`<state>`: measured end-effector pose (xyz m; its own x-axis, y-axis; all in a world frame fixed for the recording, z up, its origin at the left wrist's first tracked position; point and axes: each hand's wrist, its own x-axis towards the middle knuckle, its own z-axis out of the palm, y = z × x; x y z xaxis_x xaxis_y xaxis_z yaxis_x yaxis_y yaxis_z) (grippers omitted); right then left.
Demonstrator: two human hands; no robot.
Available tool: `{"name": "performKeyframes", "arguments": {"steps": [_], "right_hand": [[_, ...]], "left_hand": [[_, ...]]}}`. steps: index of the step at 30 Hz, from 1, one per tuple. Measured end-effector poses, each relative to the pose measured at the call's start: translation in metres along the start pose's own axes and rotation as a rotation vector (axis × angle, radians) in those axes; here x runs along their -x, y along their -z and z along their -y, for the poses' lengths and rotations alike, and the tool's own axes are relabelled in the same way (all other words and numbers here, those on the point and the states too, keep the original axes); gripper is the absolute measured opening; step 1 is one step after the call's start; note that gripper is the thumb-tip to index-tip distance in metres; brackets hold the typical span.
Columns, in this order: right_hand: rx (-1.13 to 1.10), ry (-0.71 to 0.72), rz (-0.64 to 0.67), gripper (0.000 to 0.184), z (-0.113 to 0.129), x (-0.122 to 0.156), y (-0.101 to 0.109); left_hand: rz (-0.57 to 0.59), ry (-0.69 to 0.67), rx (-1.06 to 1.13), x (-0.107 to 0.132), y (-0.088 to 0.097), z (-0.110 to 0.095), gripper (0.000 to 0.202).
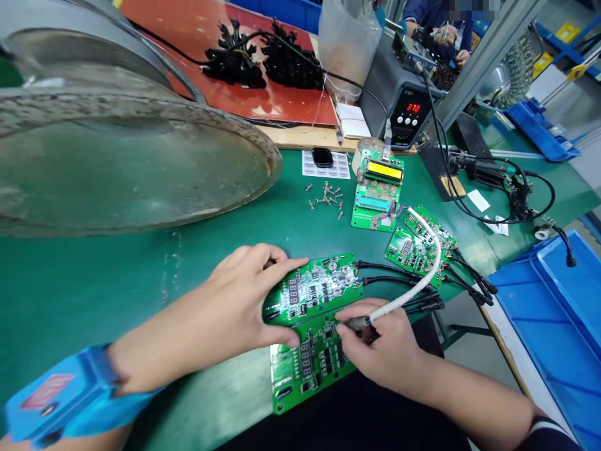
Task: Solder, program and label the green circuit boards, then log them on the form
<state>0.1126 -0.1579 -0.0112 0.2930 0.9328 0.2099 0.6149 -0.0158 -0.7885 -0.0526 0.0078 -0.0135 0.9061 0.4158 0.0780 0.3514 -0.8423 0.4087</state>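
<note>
My left hand [253, 294] grips the left end of a green circuit board [323, 285] with a four-digit display. Its index finger lies along the far edge, and the thumb reaches over the near side. A second green circuit board [305, 376] lies right beside it, nearer to my body. Between the fingers of my right hand [382, 344] is a probe [359, 322], held like a pen. The probe's tip is over the nearer board; whether it touches is hidden by my fingers. A white sleeved cable [432, 263] runs from the probe to a programmer board [378, 191] with a yellow screen.
More boards with black leads [417, 247] lie to the right. Loose screws [326, 195] are scattered beyond my left hand. A soldering station [404, 100] reads 370. A large lamp-like magnifier [141, 163] hangs at the left. Blue bins [554, 326] stand right; another person's hands [448, 37] show behind.
</note>
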Motion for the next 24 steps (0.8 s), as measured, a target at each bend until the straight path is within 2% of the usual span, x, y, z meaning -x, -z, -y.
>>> {"name": "performKeyframes", "arguments": {"steps": [4,12,24], "right_hand": [[-0.011,0.001,0.020,0.014,0.001,0.000,0.002],[-0.002,-0.031,0.069,0.015,0.001,-0.001,0.002],[0.090,0.040,0.081,0.014,0.007,-0.003,0.005]], "left_hand": [[-0.004,0.001,0.016,0.001,-0.003,0.004,0.084],[0.011,-0.002,0.028,0.002,-0.011,0.014,0.093],[0.071,0.057,0.073,-0.001,-0.002,0.008,0.094]]}}
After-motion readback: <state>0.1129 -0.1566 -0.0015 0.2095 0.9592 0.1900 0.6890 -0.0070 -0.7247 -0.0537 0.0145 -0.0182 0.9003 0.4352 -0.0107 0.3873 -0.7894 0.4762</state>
